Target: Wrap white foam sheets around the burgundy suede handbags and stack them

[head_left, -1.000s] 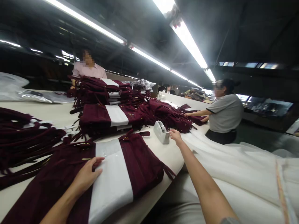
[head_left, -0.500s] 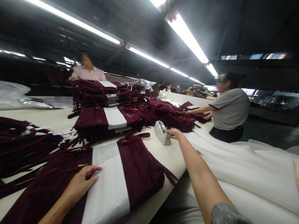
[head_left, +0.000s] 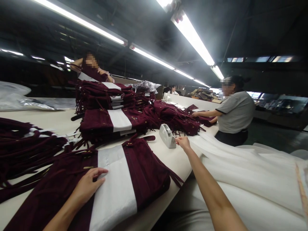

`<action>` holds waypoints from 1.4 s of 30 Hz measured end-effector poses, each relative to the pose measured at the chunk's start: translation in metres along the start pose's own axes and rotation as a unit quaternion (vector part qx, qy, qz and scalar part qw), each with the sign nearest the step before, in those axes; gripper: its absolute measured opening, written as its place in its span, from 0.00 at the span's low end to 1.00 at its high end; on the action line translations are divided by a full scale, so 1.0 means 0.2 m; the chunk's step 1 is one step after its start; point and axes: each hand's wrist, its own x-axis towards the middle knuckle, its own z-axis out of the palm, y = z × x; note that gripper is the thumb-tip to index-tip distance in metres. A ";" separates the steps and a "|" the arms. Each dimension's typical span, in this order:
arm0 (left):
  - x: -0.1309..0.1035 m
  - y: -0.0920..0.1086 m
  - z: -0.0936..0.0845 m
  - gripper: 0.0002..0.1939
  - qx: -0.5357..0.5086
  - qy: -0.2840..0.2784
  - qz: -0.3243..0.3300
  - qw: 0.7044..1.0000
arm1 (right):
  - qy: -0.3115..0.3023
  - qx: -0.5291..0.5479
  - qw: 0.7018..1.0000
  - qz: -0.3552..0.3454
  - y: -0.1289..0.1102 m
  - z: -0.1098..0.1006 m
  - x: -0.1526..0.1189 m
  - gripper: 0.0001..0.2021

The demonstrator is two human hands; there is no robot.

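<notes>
A burgundy bag with straps and small gold fittings lies nearest me, wrapped by a white foam band. My left hand rests on the bag and the band's left edge, fingers stretched out and thumb apart, holding nothing. Beyond the bag stands a grey tape dispenser. At its front end my right hand is closed in a pinch on the end of the clear tape; the tape itself barely shows.
Behind lie stacked burgundy bags with white bands. Bundled burgundy straps are at left. White foam sheeting covers the right side. One co-worker handles bags at right; another person lifts a banded bag behind the stack.
My right hand has drawn slightly right and down from the dispenser, its fingers curled tighter. My left hand remains on the band. The person behind the stack has raised a bag.
</notes>
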 end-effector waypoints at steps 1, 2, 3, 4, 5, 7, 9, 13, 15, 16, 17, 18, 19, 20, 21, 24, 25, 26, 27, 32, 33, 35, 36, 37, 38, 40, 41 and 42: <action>0.00 0.00 0.00 0.16 -0.001 -0.001 0.002 1.000 | 0.007 -0.008 1.000 0.007 0.03 0.01 -0.03 0.10; 0.00 0.00 0.00 0.16 -0.002 0.000 0.002 1.000 | 0.014 -0.016 1.000 0.015 0.05 0.01 -0.06 0.11; 0.00 0.00 0.00 0.16 -0.002 0.001 0.001 1.000 | 0.023 -0.023 0.999 0.023 0.07 0.00 -0.09 0.12; -0.01 0.01 0.00 0.15 -0.002 0.002 0.000 1.000 | 0.030 -0.026 0.999 0.028 0.08 0.00 -0.13 0.13; -0.01 0.02 0.00 0.15 0.000 0.004 -0.001 1.000 | 0.037 -0.026 0.999 0.029 0.08 -0.01 -0.16 0.15; -0.04 0.06 0.01 0.13 0.013 0.007 -0.004 1.000 | 0.042 -0.012 0.999 0.018 0.04 -0.03 -0.22 0.14; -0.07 0.10 0.02 0.13 0.035 0.007 -0.010 0.999 | 0.029 0.021 0.999 -0.010 -0.06 -0.03 -0.27 0.13; -0.09 0.12 0.04 0.16 0.044 0.019 -0.035 0.998 | -0.131 0.240 0.959 -0.070 -0.42 0.07 -0.41 0.17; -0.09 0.11 0.04 0.16 0.046 0.022 -0.043 0.998 | -0.246 0.320 0.913 -0.062 -0.62 0.17 -0.55 0.18; -0.10 0.11 0.04 0.16 0.047 0.023 -0.044 0.998 | -0.291 0.326 0.898 -0.045 -0.70 0.23 -0.63 0.17; -0.10 0.11 0.04 0.16 0.048 0.024 -0.044 0.998 | -0.324 0.322 0.890 -0.021 -0.78 0.29 -0.71 0.14; -0.11 0.11 0.04 0.16 0.049 0.025 -0.043 0.998 | -0.343 0.312 0.886 0.004 -0.85 0.36 -0.78 0.12; -0.11 0.11 0.04 0.16 0.051 0.024 -0.042 0.998 | -0.353 0.302 0.885 0.028 -0.91 0.43 -0.85 0.09; -0.11 0.11 0.04 0.15 0.053 0.024 -0.040 0.998 | -0.357 0.293 0.886 0.046 -0.95 0.50 -0.90 0.08; -0.11 0.12 0.04 0.15 0.055 0.023 -0.037 0.998 | -0.357 0.285 0.888 0.059 -0.99 0.56 -0.94 0.06; -0.12 0.12 0.05 0.14 0.062 0.021 -0.032 0.997 | -0.347 0.269 0.895 0.084 -1.04 0.71 -1.00 0.05; -0.12 0.12 0.05 0.14 0.065 0.021 -0.033 0.997 | -0.342 0.263 0.897 0.093 -1.05 0.75 -1.01 0.06; -0.12 0.12 0.05 0.15 0.068 0.021 -0.034 0.997 | -0.335 0.256 0.901 0.102 -1.05 0.78 -1.02 0.06; -0.11 0.12 0.05 0.15 0.071 0.021 -0.036 0.997 | -0.329 0.249 0.904 0.110 -1.05 0.81 -1.03 0.07; -0.11 0.12 0.06 0.16 0.081 0.022 -0.044 0.995 | -0.310 0.200 0.921 0.125 -1.00 0.89 -1.06 0.05; -0.10 0.12 0.06 0.16 0.081 0.022 -0.046 0.995 | -0.309 0.190 0.924 0.120 -0.99 0.90 -1.06 0.04; -0.10 0.12 0.07 0.16 0.083 0.022 -0.049 0.995 | -0.310 0.166 0.930 0.106 -0.97 0.92 -1.05 0.05; -0.10 0.12 0.07 0.16 0.084 0.021 -0.050 0.995 | -0.312 0.149 0.933 0.098 -0.96 0.93 -1.05 0.06; -0.10 0.12 0.07 0.16 0.085 0.021 -0.051 0.995 | -0.315 0.130 0.936 0.089 -0.95 0.93 -1.04 0.06; -0.10 0.12 0.07 0.16 0.086 0.020 -0.051 0.995 | -0.318 0.108 0.938 0.079 -0.95 0.94 -1.04 0.07; -0.10 0.12 0.07 0.16 0.088 0.017 -0.051 0.995 | -0.328 0.057 0.941 0.057 -0.96 0.95 -1.02 0.07; -0.11 0.12 0.07 0.16 0.090 0.016 -0.051 0.995 | -0.334 0.028 0.941 0.045 -0.96 0.95 -1.01 0.05; -0.11 0.13 0.07 0.16 0.092 0.014 -0.050 0.994 | -0.342 -0.002 0.939 0.032 -0.97 0.95 -1.00 0.03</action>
